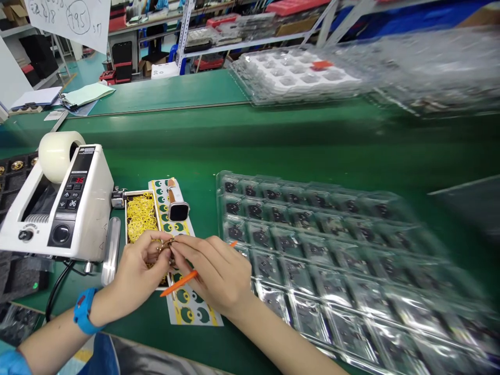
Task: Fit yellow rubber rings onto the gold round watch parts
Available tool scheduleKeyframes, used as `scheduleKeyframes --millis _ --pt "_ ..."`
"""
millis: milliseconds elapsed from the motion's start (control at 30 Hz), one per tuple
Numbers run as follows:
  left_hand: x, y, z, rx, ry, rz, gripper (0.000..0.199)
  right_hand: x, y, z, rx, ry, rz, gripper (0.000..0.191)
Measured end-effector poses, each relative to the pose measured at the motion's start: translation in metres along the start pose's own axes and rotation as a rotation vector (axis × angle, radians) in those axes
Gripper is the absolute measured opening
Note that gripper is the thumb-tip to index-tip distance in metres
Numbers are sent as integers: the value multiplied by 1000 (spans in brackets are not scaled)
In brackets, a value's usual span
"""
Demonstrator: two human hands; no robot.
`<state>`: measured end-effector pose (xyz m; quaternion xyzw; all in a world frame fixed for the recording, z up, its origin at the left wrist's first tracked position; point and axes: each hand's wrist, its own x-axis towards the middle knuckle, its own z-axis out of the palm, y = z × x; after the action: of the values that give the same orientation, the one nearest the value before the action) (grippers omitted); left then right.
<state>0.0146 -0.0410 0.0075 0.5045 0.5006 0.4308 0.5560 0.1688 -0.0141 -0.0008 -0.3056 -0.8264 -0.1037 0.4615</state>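
Observation:
My left hand (142, 268) pinches a small shiny brownish metal part (166, 245), mostly covered by the fingers. My right hand (219, 268) is closed with its fingertips at the same part, and an orange pointed stick (177, 284) passes through its grip. Below and behind the hands sits a white box (126, 219) of yellow ring-like pieces (141, 214). Beside it lies a sheet of green and yellow stickers (187, 307), partly hidden by my hands. A smartwatch (178, 211) with a brown strap rests on the sheet's upper part.
A white tape dispenser (84, 208) stands at left, with a metal strip (112, 250) next to it. To the right, a large clear blister tray (312, 245) holds dark small parts. Stacked clear trays (297, 73) lie on the raised green ledge (167, 91) behind.

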Motion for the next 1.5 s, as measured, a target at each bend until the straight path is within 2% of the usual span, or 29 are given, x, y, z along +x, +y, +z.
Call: scheduleKeyframes --millis 200,400,500,567,633,833,1000,1100,1200,1300,1367,1433,1500 --pt "5 1 0 -111 15 -43 17 1 -4 4 30 -27 111 10" --pt "13 14 -4 -197 71 -50 22 5 1 -9 358 37 316 9" --pt "12 20 -5 -214 65 -48 20 9 4 -14 487 -94 399 10" --pt "11 22 -5 -215 40 -92 20 11 5 -13 555 -216 374 13" --pt "10 24 -5 -202 2 -136 20 10 5 -11 589 -280 319 14" --pt "11 25 -7 -128 -24 -118 15 6 2 -9 598 -358 271 16" --pt "11 24 -7 -114 -44 -152 17 8 0 -11 730 -471 438 30" --pt "12 22 -7 -193 -46 -161 23 13 4 -14 770 -524 507 25" --pt "13 22 -8 -236 -70 -146 29 15 6 -15 769 -530 507 24" --pt "14 20 -9 -184 -87 -91 35 12 6 -13 750 -510 545 39" --pt "14 17 -9 -91 -56 1 34 11 4 -10 720 -482 625 47" --pt "14 11 -10 106 44 177 26 10 2 -7 716 -441 734 53" --pt "13 3 -11 388 150 424 17 11 -1 -5 798 -419 835 56"
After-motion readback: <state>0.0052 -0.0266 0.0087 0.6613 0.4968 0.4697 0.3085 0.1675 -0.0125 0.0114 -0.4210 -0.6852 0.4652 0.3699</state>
